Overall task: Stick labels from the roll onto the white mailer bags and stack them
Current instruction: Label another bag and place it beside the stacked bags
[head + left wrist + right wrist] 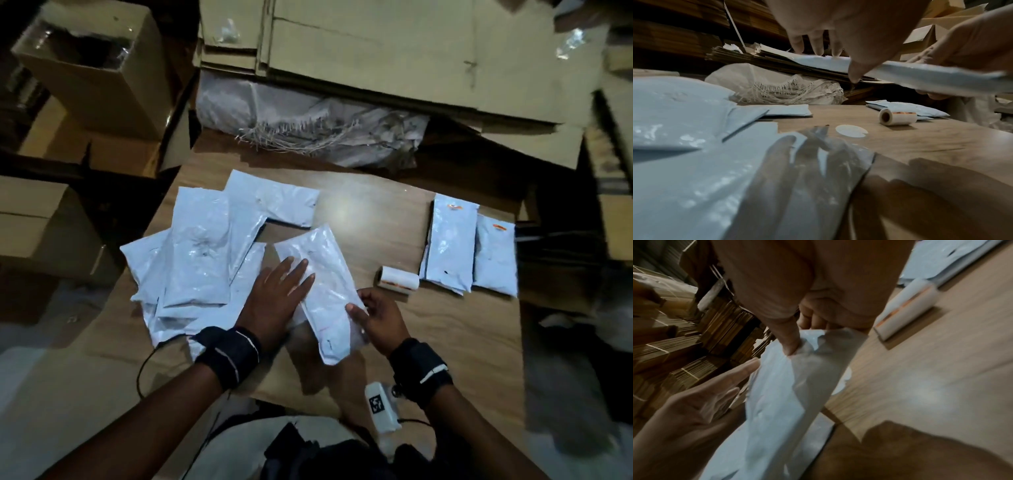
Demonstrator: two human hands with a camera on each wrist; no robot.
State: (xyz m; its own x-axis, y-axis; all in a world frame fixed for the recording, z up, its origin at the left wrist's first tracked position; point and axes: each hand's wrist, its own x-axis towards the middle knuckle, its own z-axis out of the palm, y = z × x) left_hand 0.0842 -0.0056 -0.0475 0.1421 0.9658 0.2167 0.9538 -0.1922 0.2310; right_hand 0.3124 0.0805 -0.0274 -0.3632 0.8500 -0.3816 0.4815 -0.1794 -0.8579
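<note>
A person at a wooden desk [428,342] lifts one white mailer bag [322,291] from the near right edge of a loose pile of unlabelled bags [202,253] spread over the desk's left side. The right hand [380,318] pinches the bag's near right edge between thumb and fingers, while the left hand [277,291] lies flat across its top face, fingers straight and spread. The left-wrist view shows the bag held clear of the desk, tilted.

The label roll [400,282] lies on its side just right of the held bag, and beyond it, at the far right, two labelled bags [469,246] rest side by side, each with an orange mark near its far end. A small white disc [851,131] lies on the bare desk between pile and roll; whether it is a stray label or backing cannot be told.

The risks here look modest but real: the glossy bag is held only by a corner pinch and could slip or sag as it swings right, and a low pass might knock the roll, which would roll freely. The overlapping pile could also shift if the bag drags its neighbours.
</note>
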